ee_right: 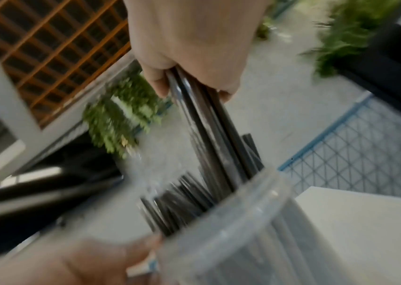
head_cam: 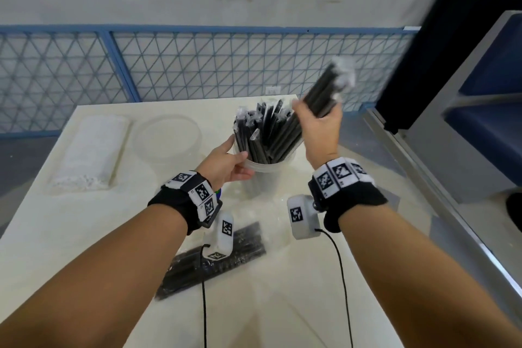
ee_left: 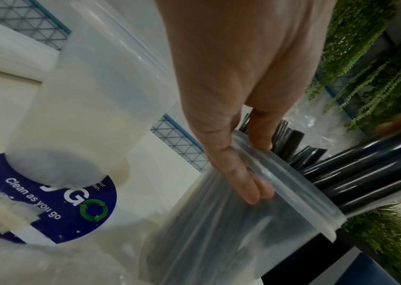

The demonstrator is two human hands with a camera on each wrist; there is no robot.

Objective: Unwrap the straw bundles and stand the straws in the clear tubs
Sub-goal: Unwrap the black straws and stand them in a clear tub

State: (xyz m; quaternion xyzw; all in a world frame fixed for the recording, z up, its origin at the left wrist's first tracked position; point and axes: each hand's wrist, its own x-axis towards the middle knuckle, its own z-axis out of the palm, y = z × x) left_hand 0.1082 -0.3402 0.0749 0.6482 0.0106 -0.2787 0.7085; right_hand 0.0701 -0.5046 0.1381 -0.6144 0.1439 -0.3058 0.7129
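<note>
Soft even light, motion blur, wide-angle distortion

- Left hand (head_cam: 226, 162) reaches forward, palm inward, fingers (ee_left: 248, 185) curved against a tub (head_cam: 264, 169).
- Right hand (head_cam: 319, 127) raised, fist closed around straws (head_cam: 329, 90).

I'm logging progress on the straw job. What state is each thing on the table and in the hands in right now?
Left hand: grips the near tub's rim.
Right hand: holds a handful of black straws above the tub.
Near tub: upright, packed with black straws.
Far tub: upright, no straws inside.
White straw bundle: lying flat, still wrapped.
Black straws on the wrapper: lying flat.
</note>
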